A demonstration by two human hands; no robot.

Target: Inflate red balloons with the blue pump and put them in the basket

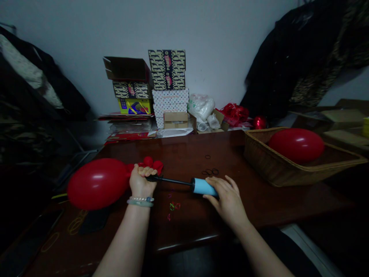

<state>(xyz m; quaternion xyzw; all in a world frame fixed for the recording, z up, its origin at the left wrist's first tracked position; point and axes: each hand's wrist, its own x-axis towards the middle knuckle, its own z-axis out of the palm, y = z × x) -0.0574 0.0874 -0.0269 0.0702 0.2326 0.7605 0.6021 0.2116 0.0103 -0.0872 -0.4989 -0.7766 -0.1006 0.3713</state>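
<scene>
A partly inflated red balloon [99, 184] lies to the left, above the table's near left part. My left hand [143, 179] is closed around the balloon's neck and the black nozzle end of a balloon pump [203, 186]; where the two meet is hidden by my fingers. The pump's thin black rod runs right to its light blue barrel. My right hand [226, 194] grips the barrel's right end, thumb below and fingers over the top, some of them loosely spread. Several limp red balloons [152, 163] lie just behind my left hand.
A wicker basket [268, 175] at the right holds another inflated red balloon [296, 145]. Black rubber bands [210, 171], small coloured bands [173, 206] and yellow bands [75, 224] lie on the brown table [184, 227]. Stacked boxes [170, 100] stand at the back.
</scene>
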